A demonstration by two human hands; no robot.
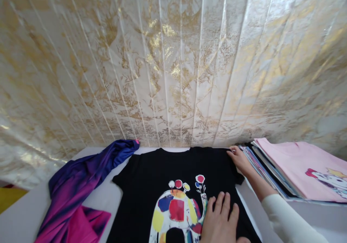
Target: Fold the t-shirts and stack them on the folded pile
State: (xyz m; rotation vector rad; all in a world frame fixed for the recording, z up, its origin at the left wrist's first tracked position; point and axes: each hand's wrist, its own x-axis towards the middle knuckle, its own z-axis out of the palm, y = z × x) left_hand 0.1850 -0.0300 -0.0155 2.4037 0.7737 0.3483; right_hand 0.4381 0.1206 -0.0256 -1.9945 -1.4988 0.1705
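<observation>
On the elephant-printed black shirt (168, 169), the left hand (221, 219) lies flat, the right hand (240, 160) pinching one shoulder (221, 156)

On flat white table (24, 214), centre: black short-sleeved fabric T-shirt (173, 172), spread flat, neckline toward back edge. Just left: crumpled purple-and-pink fabric garment (78, 185). Just right: rectangular stack of folded multicoloured fabric garments (267, 169), topped by folded pale-pink printed fabric garment (298, 161). Behind all: upright glossy white-and-gold creased sheeting (173, 62). Beside table, far left: yellow flat surface (10, 199).
</observation>
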